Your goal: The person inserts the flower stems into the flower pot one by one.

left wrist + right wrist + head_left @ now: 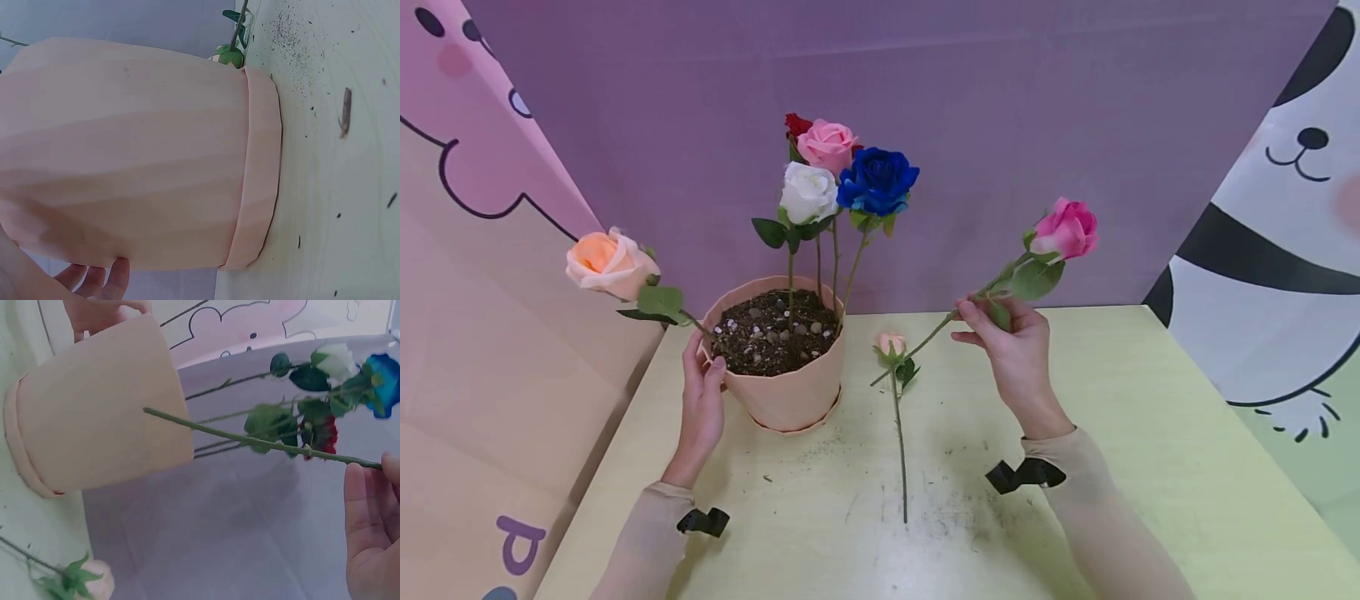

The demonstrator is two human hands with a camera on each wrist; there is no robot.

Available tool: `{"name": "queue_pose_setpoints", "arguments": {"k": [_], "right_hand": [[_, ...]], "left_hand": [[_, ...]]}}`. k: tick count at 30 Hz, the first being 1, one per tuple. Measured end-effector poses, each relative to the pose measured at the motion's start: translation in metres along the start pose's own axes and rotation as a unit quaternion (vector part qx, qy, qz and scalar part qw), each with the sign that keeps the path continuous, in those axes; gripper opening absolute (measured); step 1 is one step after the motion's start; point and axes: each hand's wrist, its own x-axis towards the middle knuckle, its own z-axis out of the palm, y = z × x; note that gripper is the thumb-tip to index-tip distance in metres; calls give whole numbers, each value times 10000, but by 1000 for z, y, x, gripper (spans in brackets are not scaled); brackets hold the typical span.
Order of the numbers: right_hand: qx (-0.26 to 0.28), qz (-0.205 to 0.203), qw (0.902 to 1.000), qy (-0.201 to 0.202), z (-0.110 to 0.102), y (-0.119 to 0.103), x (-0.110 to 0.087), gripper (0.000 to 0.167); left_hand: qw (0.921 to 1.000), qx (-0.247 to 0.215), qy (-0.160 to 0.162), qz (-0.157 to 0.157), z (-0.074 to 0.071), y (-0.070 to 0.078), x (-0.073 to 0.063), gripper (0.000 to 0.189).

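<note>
My right hand (1011,350) pinches the stem of a deep pink rose (1066,229) between thumb and fingers. The bloom points up and right, and the bare stem end slants down left; in the right wrist view that stem (250,441) crosses in front of the flowerpot (100,412). With my left hand (702,417) I grip the left side of the peach flowerpot (790,398), thumb at the rim. Dark soil (760,350) fills it. White (809,193), blue (878,182), light pink (828,146) and red roses stand in it, and a peach rose (610,265) leans out left.
A pale peach rose (891,343) lies on the table (1120,467), its stem toward me. Soil crumbs (985,500) are scattered around it. A purple cloth (1037,125) hangs behind, with a panda-print panel (1285,267) on the right.
</note>
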Motion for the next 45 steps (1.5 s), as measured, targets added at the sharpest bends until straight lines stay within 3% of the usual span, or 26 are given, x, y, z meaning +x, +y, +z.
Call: {"name": "queue_pose_setpoints", "arguments": {"k": [9, 15, 19, 21, 28, 36, 45], "right_hand": [[-13, -928, 9951, -347, 28, -18, 0, 22], [-143, -1684, 9827, -762, 51, -28, 2, 9], [-238, -2073, 9725, -1032, 66, -31, 5, 27], [-256, -2160, 9695, -1127, 73, -31, 6, 29], [-186, -2228, 9674, -1187, 88, -26, 7, 16], [-495, -2214, 9638, -1402, 108, -16, 7, 16], [-681, -1531, 9700, -1763, 136, -9, 2, 18]], "left_hand": [[10000, -32, 4, 19, 0, -1, 0, 62], [10000, -31, -18, 33, 0, 0, 2, 63], [10000, -40, -23, 38, -1, 0, 2, 63], [10000, -46, -20, 31, -1, 0, 2, 63], [10000, -23, 3, -4, 0, 0, 2, 62], [10000, 23, 5, 22, -1, 0, 2, 62], [10000, -11, 46, 21, 1, -2, 1, 62]]}}
